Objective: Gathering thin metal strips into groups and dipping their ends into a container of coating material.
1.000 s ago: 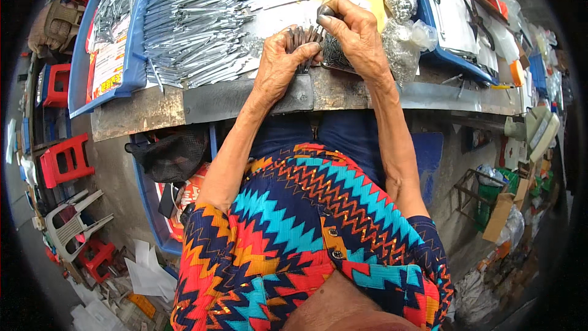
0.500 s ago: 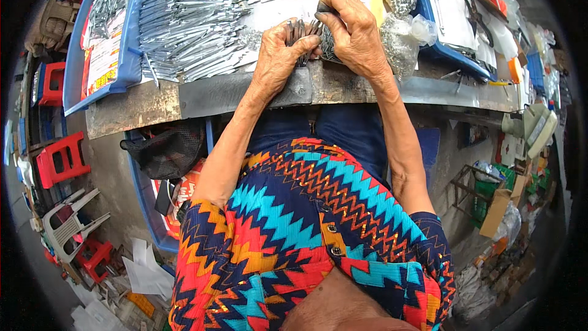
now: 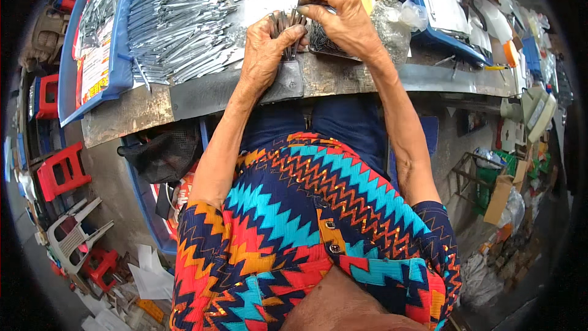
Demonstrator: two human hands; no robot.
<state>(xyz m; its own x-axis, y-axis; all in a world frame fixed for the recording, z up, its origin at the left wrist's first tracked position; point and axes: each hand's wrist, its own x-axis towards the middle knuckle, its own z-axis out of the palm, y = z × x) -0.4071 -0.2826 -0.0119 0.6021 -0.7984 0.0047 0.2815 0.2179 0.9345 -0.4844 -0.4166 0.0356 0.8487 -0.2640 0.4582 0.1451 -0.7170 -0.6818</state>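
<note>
My left hand (image 3: 263, 52) is closed round a bundle of slim dark metal strips (image 3: 283, 23), their ends sticking up past the fingers. Right beside it, my right hand (image 3: 344, 21) pinches thumb and forefinger together over the tops of that bundle. Whatever lies in the pinch is too small to make out. Under my right hand stands a small box of little dark metal pins (image 3: 320, 41), partly covered by the hand. Many thin silvery metal strips (image 3: 184, 24) lie heaped in rows across the bench to the left.
A blue tray (image 3: 122, 55) with more strips stands at the left, another blue tray (image 3: 444, 40) at the right. Clear plastic bags (image 3: 392, 30) of small metal parts sit beside the box. The worn bench edge (image 3: 343, 79) runs before my lap; a red stool (image 3: 63, 171) is at left.
My right hand has shifted left with its pinch over the bundle, uncovering more of the pin box. The whole view has moved slightly; my left hand keeps its hold.
</note>
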